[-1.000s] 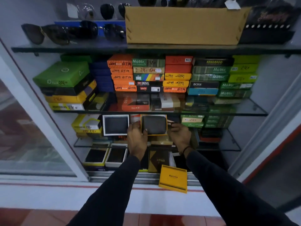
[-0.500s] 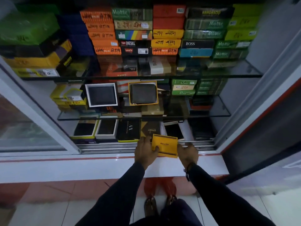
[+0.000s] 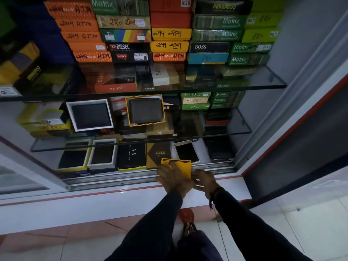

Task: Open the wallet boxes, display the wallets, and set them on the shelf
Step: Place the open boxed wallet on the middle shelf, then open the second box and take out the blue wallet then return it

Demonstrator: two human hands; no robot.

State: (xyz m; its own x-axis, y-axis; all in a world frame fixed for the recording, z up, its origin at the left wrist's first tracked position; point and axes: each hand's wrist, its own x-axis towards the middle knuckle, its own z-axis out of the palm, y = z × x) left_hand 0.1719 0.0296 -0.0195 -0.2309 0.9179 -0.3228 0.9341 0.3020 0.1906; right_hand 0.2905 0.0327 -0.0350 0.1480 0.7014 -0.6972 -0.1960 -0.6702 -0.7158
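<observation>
- The yellow box lid (image 3: 182, 166) sits at the front edge of the bottom shelf (image 3: 216, 164), over the metal sliding track (image 3: 113, 180), with both hands on it.
- The left hand (image 3: 174, 178) lies flat on top of the lid, its fingers (image 3: 174, 165) spread across the yellow face and pressing on it rather than curled round it.
- The right hand (image 3: 204, 180) meets the lid's right edge; its fingers (image 3: 195, 182) bend toward that edge, though whether they actually pinch it I cannot tell.
- Just beyond the left fingers stands a brown and gold box (image 3: 158, 153), and left of that a black box (image 3: 131, 156) with white lettering.
- Beyond the right fingers lies an open white-rimmed box (image 3: 186, 151) holding a dark wallet.
- Further left of the fingers, two more open boxes (image 3: 88, 155) show dark wallets.
- On the glass shelf (image 3: 235, 131) above the hands, a dark wallet in an orange-rimmed box (image 3: 145, 110) stands propped upright, with a white-rimmed box (image 3: 90, 115) and its wallet to its left.
- Higher up, stacked boxes (image 3: 169, 32) in orange, green, yellow and black fill the upper shelf.
</observation>
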